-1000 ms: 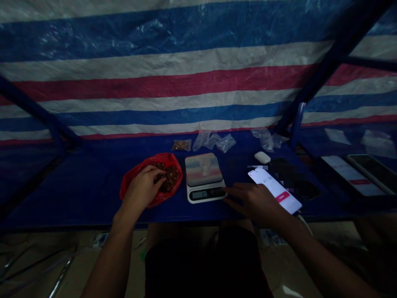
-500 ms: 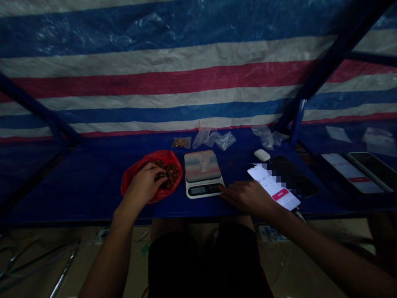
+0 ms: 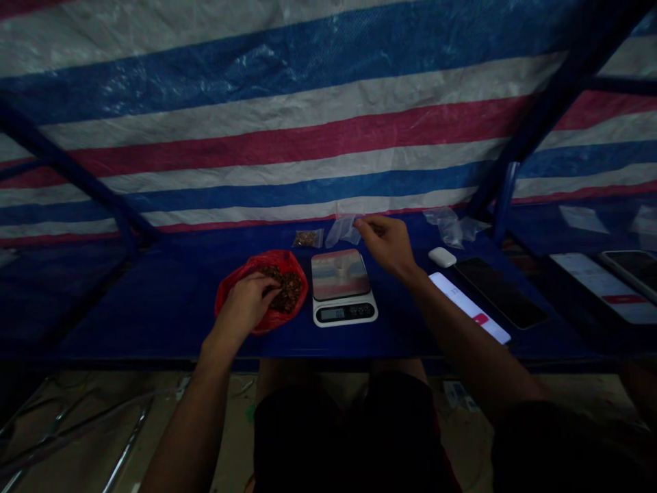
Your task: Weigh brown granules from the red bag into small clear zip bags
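My left hand (image 3: 251,298) reaches over the rim of a red plastic bag (image 3: 239,270), its thumb and fingers pinched among small dried brown pieces (image 3: 290,291). Right of the bag lies a digital scale (image 3: 345,311) with a shiny plate, on which stands a small clear cup (image 3: 341,270). Its display seems to read zero. Behind the scale, my right hand (image 3: 387,243) has its fingers curled and pinched at the edge of the clear plastic bags (image 3: 345,229). The hand hides part of them.
A small filled zip bag (image 3: 306,238) lies behind the red bag. To the right are a white earphone case (image 3: 442,257), a lit phone (image 3: 469,308), a dark phone (image 3: 500,291) and more clear bags (image 3: 452,227). A striped tarp (image 3: 287,150) hangs behind the blue table (image 3: 154,301).
My right hand has left the scale's buttons and moved up to the clear bags behind it. The display number has changed. My left hand stays in the red bag.
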The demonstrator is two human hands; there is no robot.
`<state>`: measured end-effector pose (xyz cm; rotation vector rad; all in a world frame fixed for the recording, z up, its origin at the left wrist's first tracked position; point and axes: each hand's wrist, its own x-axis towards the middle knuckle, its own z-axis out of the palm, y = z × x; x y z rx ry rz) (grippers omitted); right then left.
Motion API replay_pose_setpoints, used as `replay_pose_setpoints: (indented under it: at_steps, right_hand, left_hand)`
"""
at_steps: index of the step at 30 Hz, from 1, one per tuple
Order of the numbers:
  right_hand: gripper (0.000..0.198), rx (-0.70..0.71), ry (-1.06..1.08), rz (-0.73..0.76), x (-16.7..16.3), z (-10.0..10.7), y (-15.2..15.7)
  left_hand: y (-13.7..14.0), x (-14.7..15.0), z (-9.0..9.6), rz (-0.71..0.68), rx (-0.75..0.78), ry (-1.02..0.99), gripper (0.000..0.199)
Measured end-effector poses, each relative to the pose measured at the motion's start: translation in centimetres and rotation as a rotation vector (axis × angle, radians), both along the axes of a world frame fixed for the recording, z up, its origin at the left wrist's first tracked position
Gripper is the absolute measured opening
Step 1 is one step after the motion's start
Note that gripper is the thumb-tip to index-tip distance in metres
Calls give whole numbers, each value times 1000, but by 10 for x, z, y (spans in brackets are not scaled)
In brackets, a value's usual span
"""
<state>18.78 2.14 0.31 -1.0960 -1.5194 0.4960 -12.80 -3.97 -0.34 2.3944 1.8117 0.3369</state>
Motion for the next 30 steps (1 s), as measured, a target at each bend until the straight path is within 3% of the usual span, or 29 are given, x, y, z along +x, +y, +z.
replay_pose_setpoints:
  at_steps: [5, 10, 18, 25, 30]
  right_hand:
    - [43, -77, 205, -27, -21, -14, 20]
    - [52, -110, 298, -75, -20, -25, 26]
    - [51, -94, 272, -76, -11, -31, 19]
    - [52, -113, 288, -100, -6, -32, 20]
    - [53, -119, 301, -95, -4, -31, 21]
  left_hand:
    - [4, -8, 6, -3, -32, 21, 23]
    - [9, -11, 11, -44, -102, 5, 24]
    - [8, -12, 37, -100, -48, -175, 27]
    - [24, 55, 73, -265, -45, -247, 23]
    - [46, 108, 80, -437, -68, -189, 20]
